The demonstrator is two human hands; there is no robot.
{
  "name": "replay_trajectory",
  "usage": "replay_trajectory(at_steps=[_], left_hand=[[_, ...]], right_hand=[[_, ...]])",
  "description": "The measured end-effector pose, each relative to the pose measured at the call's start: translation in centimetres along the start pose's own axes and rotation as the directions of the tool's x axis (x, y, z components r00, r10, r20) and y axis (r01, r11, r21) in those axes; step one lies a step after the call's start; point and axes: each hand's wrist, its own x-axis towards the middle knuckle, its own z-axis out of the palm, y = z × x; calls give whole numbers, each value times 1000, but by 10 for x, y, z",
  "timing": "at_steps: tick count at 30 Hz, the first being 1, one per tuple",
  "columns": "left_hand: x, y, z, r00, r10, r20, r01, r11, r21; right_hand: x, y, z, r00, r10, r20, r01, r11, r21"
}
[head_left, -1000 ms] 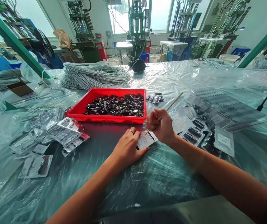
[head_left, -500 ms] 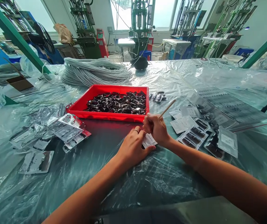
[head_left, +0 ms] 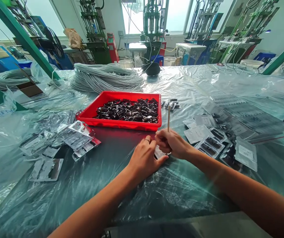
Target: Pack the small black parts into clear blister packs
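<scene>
My right hand (head_left: pixel 173 143) is closed round a thin wooden stick (head_left: pixel 168 118), which stands nearly upright out of the fist. Its lower end is hidden by the fingers. My left hand (head_left: pixel 145 157) rests on the table and holds a small clear plastic pack (head_left: pixel 159 152) between thumb and fingers. Both hands cover most of this pack, and the right fist is right over it. Just beyond them stands a red tray (head_left: pixel 119 124) heaped with small dark cylindrical parts (head_left: pixel 129 110).
Clear packs (head_left: pixel 79 137) lie piled on the left. More packs with dark parts (head_left: pixel 210 145) are spread on the right, beside stacked clear sheets (head_left: pixel 253 114). A grey cable coil (head_left: pixel 104 77) lies behind the tray. Plastic film covers the table; green posts (head_left: pixel 30 43) flank it.
The stick has swung from leaning right to nearly upright as my right hand turned. My left hand stays on the pack. The whole view has shifted slightly.
</scene>
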Motion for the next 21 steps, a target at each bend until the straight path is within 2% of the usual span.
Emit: replay_trajectory(at_steps=[2, 6, 9, 14, 21], left_hand=[[1, -4, -3, 1000, 12, 13, -12, 1000, -6], [3, -11, -13, 999, 21, 37, -24, 996, 83], [3, -10, -17, 997, -9, 73, -1, 991, 134], [1, -1, -9, 998, -45, 45, 42, 997, 62], [3, -4, -4, 998, -66, -4, 65, 992, -109]], right_hand=[[0, -5, -4, 997, -67, -29, 68, 997, 22], [5, -10, -11, 953, -215, -212, 257, 947, 192], [9, -4, -8, 933, -269, -240, 324, 918, 231], [15, 11, 10, 915, -307, -262, 360, 914, 186], [23, 25, 23, 843, -391, -369, 433, 901, 35]])
